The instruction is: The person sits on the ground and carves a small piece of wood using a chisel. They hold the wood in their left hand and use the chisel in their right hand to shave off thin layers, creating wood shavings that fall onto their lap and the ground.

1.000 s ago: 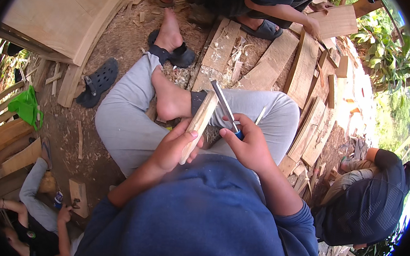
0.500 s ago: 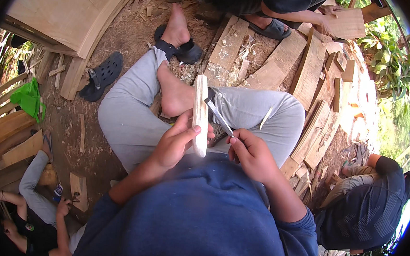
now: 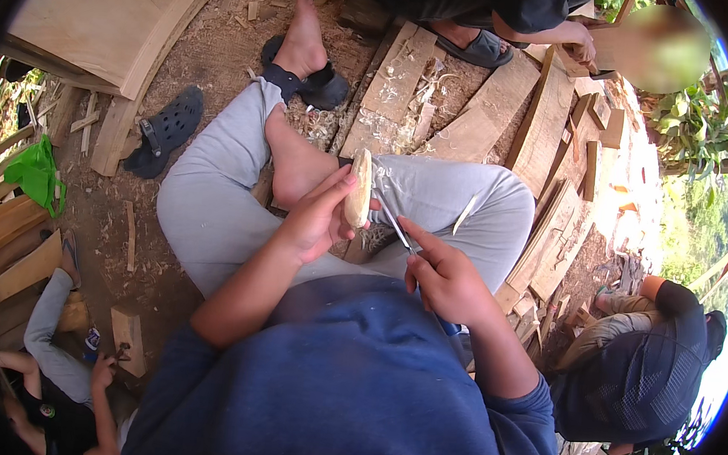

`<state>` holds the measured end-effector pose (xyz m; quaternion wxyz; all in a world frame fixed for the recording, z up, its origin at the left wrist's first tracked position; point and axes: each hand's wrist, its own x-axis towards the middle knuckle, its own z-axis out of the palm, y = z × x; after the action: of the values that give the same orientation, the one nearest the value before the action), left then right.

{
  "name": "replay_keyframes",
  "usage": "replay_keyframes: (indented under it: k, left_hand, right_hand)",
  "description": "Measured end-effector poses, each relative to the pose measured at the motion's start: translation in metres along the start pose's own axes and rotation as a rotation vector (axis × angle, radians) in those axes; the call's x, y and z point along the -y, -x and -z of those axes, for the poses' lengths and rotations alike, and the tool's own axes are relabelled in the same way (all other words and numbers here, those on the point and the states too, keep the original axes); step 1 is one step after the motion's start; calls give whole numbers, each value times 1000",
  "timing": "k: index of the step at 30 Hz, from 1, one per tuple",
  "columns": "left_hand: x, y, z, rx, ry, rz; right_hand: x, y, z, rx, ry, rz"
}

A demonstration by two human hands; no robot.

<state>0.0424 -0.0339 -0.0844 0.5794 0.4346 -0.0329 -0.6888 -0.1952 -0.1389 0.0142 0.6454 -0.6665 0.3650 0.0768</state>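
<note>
Several planks (image 3: 535,125) and a dark clog (image 3: 165,130) lie around the crossed legs (image 3: 221,199) on my feed, on brown, shaving-strewn ground (image 3: 103,224). Over those legs, my left hand (image 3: 318,217) pinches a pale wood piece (image 3: 359,191), its long axis pointing forward; my right hand (image 3: 446,275) curls its fingers round a chisel (image 3: 394,220) just beside it.

The pale slender wooden stick (image 3: 359,195) shows matt and uneven, the narrow silver metal blade (image 3: 395,219) gleams smooth, the navy cloth shirt (image 3: 335,379) looks soft and matt, and those long brown wooden planks (image 3: 398,72) look rough
</note>
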Motion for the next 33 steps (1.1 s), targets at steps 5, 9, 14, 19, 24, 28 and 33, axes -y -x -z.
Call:
replay_keyframes:
  k: [5, 9, 14, 19, 24, 28, 33]
  left_hand:
    - [-8, -24, -8, -117, -373, -52]
    - [-1, -45, 11, -199, -663, -153]
    - [-24, -39, 1, -313, -1372, -296]
    - [-22, -48, 13, -283, -1618, -789]
    - [-39, -63, 26, -140, -1578, -845]
    - [-37, -68, 31, -60, -1479, -761]
    - [-33, -73, 30, -95, -1509, -810]
  right_hand:
    - [12, -20, 7, -29, 9, -76]
    - [13, -41, 10, 13, -56, -174]
    - [20, -55, 14, 66, 0, -210]
    - [13, -64, 19, 63, 112, -141]
    - [18, -67, 25, 38, 87, -158]
    - [22, -70, 31, 76, 60, -186]
    - [23, -79, 35, 110, 20, -209]
